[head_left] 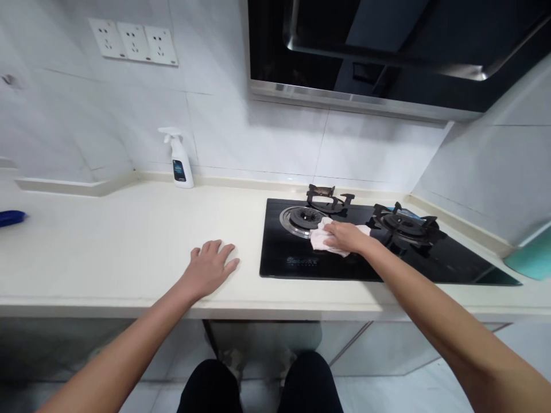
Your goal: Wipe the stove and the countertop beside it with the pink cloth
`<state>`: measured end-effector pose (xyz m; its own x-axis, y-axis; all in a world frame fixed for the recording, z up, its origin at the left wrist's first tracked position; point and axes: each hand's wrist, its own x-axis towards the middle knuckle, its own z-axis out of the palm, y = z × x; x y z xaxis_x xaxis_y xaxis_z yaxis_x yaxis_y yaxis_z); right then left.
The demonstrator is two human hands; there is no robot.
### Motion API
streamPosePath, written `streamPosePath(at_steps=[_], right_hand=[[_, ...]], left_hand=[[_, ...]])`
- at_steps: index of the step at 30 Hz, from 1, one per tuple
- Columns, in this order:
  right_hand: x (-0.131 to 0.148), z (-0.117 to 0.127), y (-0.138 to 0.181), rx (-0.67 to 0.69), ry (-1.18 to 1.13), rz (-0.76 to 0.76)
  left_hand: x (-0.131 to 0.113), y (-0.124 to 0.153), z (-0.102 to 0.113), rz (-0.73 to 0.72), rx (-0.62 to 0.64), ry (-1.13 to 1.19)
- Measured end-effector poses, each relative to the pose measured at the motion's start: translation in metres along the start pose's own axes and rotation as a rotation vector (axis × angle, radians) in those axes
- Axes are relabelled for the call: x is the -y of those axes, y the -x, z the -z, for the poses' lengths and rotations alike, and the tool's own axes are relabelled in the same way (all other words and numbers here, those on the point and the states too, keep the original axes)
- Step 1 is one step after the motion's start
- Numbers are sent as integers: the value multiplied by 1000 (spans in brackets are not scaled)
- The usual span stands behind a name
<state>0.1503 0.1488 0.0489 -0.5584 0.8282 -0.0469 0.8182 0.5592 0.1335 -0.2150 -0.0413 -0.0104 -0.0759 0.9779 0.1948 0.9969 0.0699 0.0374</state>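
Note:
My right hand is closed on a pale pink cloth, pressed against the black glass gas stove. The cloth touches the right edge of the left burner, which has its pan support off. That pan support stands behind the burner, at the stove's back edge. On the right burner another pan support is in place. My left hand rests on the cream countertop, left of the stove, fingers spread and holding nothing.
A white spray bottle stands against the tiled wall. Overhead hangs a black range hood. A dark blue object lies at the far left, and a teal item sits at the right edge. Wall sockets are at upper left.

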Motion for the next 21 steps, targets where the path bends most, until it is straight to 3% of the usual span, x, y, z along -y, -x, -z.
streamPosePath(at_steps=[5,12,16,21], right_hand=[[74,-4,33,-109,10,93],[156,2,44,-207,-26,177],[175,-3,50,-251,-59,214],[166,7,75,-324,-55,206]], left_hand=[[-2,2,-1,-7,-23,4],[-4,5,-2,7,-13,-17],[-3,6,-1,2,-16,-11],[-2,7,-3,-15,-36,4]])
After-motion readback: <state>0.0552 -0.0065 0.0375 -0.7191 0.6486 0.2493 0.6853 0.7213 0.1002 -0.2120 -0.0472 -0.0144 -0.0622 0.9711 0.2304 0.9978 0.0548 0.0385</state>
